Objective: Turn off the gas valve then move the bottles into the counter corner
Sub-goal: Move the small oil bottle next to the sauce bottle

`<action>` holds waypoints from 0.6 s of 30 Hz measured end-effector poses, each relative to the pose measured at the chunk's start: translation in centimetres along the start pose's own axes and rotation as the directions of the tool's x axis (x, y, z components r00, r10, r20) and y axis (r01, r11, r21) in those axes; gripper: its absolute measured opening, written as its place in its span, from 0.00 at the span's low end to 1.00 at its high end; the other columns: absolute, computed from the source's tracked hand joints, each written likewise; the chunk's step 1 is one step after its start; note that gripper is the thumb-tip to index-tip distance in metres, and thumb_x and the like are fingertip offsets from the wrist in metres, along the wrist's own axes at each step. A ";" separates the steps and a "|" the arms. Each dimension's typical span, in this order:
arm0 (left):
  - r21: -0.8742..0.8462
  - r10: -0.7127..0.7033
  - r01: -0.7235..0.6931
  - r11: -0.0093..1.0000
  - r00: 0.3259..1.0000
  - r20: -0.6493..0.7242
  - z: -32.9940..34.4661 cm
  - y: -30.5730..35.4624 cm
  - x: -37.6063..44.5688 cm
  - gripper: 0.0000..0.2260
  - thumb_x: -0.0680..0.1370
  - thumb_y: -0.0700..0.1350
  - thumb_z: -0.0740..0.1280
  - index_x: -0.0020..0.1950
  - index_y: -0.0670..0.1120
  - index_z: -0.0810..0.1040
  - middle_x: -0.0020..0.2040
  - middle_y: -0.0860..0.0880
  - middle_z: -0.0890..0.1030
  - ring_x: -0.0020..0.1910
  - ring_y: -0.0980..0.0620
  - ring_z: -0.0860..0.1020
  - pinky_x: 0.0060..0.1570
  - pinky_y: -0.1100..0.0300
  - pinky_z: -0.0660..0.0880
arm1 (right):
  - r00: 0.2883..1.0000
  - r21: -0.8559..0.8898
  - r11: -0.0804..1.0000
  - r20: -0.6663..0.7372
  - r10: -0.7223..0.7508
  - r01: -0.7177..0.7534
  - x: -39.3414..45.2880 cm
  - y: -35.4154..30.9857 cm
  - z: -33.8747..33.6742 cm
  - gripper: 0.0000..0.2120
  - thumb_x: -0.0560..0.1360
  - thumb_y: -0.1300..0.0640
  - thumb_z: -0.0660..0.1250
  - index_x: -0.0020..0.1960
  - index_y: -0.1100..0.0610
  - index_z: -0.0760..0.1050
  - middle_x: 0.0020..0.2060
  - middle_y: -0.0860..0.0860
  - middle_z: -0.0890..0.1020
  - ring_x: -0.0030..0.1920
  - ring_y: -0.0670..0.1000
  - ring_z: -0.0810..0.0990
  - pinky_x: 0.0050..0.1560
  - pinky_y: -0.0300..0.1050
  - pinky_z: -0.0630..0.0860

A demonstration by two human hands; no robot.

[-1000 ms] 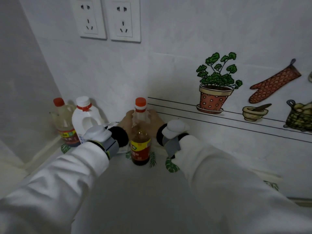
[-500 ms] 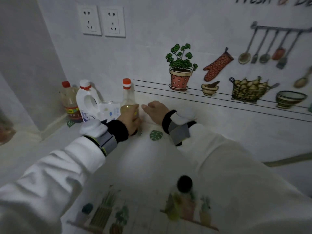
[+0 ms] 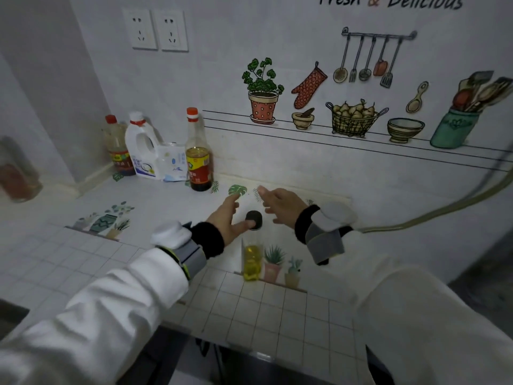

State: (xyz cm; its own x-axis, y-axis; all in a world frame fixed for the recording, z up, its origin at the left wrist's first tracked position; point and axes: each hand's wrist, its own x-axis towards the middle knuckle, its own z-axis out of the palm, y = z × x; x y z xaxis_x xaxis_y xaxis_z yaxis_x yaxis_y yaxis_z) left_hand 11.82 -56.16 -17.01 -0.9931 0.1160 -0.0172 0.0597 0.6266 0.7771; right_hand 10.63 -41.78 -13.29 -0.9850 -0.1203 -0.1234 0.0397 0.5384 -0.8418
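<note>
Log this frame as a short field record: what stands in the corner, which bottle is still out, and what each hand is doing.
corner group: red-capped amber bottle, white plastic handled jug, white soft pack, orange-capped dark sauce bottle, all upright along the wall
still out: black-capped clear bottle of yellow oil, on the white tiled counter near the front
left hand: open, thumb at the black cap, no grip yet
right hand: open, fingers spread, beside the cap, holding nothing
</note>
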 end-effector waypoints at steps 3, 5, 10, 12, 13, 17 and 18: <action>0.027 -0.078 0.078 0.997 0.997 0.015 1.5 -1.8 -1.2 0.38 0.71 0.43 0.70 0.73 0.44 0.50 0.73 0.40 0.62 0.70 0.44 0.64 0.66 0.54 0.64 | 0.999 0.055 0.998 0.038 0.018 -0.020 -1.2 2.1 0.6 0.36 0.74 0.41 0.57 0.60 0.76 0.65 0.60 0.73 0.71 0.60 0.71 0.72 0.61 0.68 0.70; 0.017 -0.123 0.122 0.992 0.992 0.029 2.2 -2.7 -1.4 0.39 0.70 0.42 0.71 0.73 0.44 0.50 0.73 0.40 0.62 0.71 0.44 0.64 0.67 0.54 0.65 | 0.998 0.054 0.998 0.050 0.039 -0.042 -1.5 3.3 1.2 0.35 0.73 0.41 0.58 0.62 0.72 0.66 0.62 0.70 0.72 0.61 0.68 0.73 0.62 0.64 0.71; 0.018 -0.142 0.142 0.990 0.988 0.056 3.7 -3.7 -0.8 0.38 0.69 0.40 0.71 0.72 0.43 0.52 0.72 0.40 0.64 0.69 0.43 0.65 0.66 0.51 0.67 | 0.990 0.025 0.994 0.105 0.100 -0.103 -1.1 5.4 2.5 0.33 0.71 0.42 0.64 0.68 0.62 0.62 0.66 0.59 0.71 0.63 0.57 0.72 0.62 0.48 0.71; 0.030 -0.150 0.148 0.989 0.986 0.070 4.4 -3.9 -0.2 0.36 0.69 0.40 0.71 0.71 0.43 0.55 0.70 0.40 0.67 0.69 0.43 0.66 0.65 0.50 0.68 | 0.984 0.020 0.992 0.131 0.118 -0.121 -0.8 6.0 2.9 0.34 0.70 0.43 0.66 0.68 0.61 0.61 0.66 0.58 0.71 0.63 0.56 0.72 0.58 0.45 0.70; 0.035 -0.156 0.154 0.988 0.985 0.068 4.7 -4.1 0.1 0.34 0.70 0.40 0.71 0.70 0.43 0.56 0.69 0.40 0.68 0.68 0.43 0.67 0.65 0.50 0.69 | 0.980 0.040 0.989 0.146 0.132 -0.139 -0.7 6.3 3.1 0.35 0.70 0.43 0.66 0.68 0.61 0.60 0.66 0.58 0.71 0.62 0.56 0.72 0.59 0.46 0.70; 0.020 -0.156 0.155 0.988 0.986 0.052 5.7 -4.9 0.7 0.24 0.73 0.42 0.67 0.65 0.41 0.61 0.61 0.40 0.74 0.59 0.44 0.74 0.54 0.55 0.72 | 0.968 0.091 0.981 0.197 0.154 -0.174 -0.4 7.1 3.8 0.31 0.70 0.46 0.68 0.66 0.59 0.63 0.63 0.57 0.73 0.60 0.55 0.74 0.59 0.47 0.74; 0.003 -0.155 0.155 0.988 0.986 0.055 5.8 -4.9 0.9 0.23 0.73 0.42 0.67 0.64 0.41 0.62 0.59 0.41 0.74 0.56 0.45 0.74 0.51 0.56 0.72 | 0.968 0.109 0.981 0.211 0.137 -0.163 -0.2 7.2 3.9 0.26 0.70 0.48 0.68 0.62 0.58 0.67 0.59 0.55 0.75 0.56 0.53 0.75 0.54 0.44 0.75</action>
State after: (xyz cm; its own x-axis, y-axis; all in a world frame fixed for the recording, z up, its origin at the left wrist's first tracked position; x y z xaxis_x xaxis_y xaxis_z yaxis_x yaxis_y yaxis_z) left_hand 11.25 -54.66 -24.53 -0.9833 0.0596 -0.1719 -0.0946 0.6392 0.7632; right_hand 11.74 -41.16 -21.39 -0.9124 -0.2186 -0.3459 0.2175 0.4569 -0.8625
